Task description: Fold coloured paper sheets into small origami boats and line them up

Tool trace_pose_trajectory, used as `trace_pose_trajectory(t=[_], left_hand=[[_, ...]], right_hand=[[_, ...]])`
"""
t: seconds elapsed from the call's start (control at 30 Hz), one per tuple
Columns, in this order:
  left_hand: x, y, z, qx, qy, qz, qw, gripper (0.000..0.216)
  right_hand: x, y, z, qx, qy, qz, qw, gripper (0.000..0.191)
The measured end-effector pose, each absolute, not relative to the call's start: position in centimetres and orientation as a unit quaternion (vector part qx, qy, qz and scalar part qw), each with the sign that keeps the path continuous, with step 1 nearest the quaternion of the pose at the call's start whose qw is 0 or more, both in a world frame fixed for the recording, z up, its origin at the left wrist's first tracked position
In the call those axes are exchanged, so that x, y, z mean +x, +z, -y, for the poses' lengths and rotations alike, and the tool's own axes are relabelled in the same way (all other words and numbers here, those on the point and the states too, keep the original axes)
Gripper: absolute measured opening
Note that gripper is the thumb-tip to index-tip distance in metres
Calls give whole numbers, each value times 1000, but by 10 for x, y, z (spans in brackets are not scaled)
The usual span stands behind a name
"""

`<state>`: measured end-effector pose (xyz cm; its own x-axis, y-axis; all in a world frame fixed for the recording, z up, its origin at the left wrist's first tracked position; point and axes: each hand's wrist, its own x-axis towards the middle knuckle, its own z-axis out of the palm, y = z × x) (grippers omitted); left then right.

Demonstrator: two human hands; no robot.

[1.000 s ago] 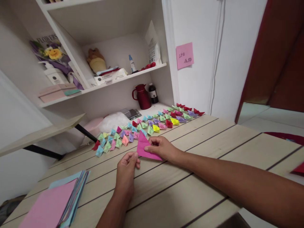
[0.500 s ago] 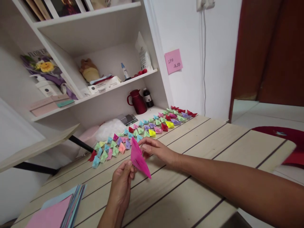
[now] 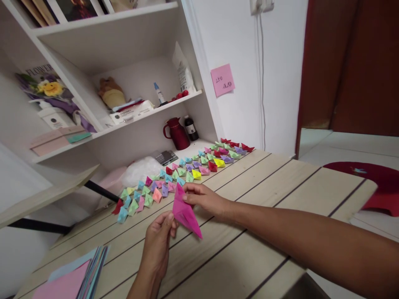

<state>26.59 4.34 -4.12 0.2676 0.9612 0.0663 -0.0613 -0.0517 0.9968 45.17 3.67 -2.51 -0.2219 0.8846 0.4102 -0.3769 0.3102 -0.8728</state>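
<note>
A bright magenta folded paper boat (image 3: 185,211) is held above the table between both hands, tilted with one point toward the lower right. My left hand (image 3: 160,232) pinches its left edge between thumb and fingers. My right hand (image 3: 205,200) grips its upper right side, the thumb on the near face and the fingers partly hidden behind the paper. Just beyond the hands, small folded paper boats in many colours stand in rows, among them a yellow boat (image 3: 196,175) and an orange boat (image 3: 157,195).
A stack of coloured paper (image 3: 62,280) lies at the table's lower left. Behind the rows stand a dark red jug (image 3: 177,133) and a dark bottle (image 3: 191,128). A raised wooden ledge (image 3: 50,193) is at left, a red stool (image 3: 364,170) at right.
My right thumb has come down onto the near face of the magenta paper boat, which is turned slightly more toward me. The view has shifted a little to the right.
</note>
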Motion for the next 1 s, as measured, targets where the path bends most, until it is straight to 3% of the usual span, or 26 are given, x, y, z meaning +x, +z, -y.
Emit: trace_pose_trajectory(t=[0.17,0.33,0.47,0.7,1.0], left_hand=[[267,-40,-43,566,458,-399,557,29],[267,-41,-43,566,465,-400,551,28],[266,-45,-46,596,447,-429,510,25],[268,-50,-55,651,407,-474,431,26],[267,-54,-58,657,416,-457,431,25]], right_hand=[[451,-28,-40,-244,537,569,573,7],[449,-32,-41,-236,550,579,554,43],[451,-33,-37,-264,552,611,503,53],[455,-43,-41,-360,510,639,449,39],[453,-53,-42,-446,258,765,387,32]])
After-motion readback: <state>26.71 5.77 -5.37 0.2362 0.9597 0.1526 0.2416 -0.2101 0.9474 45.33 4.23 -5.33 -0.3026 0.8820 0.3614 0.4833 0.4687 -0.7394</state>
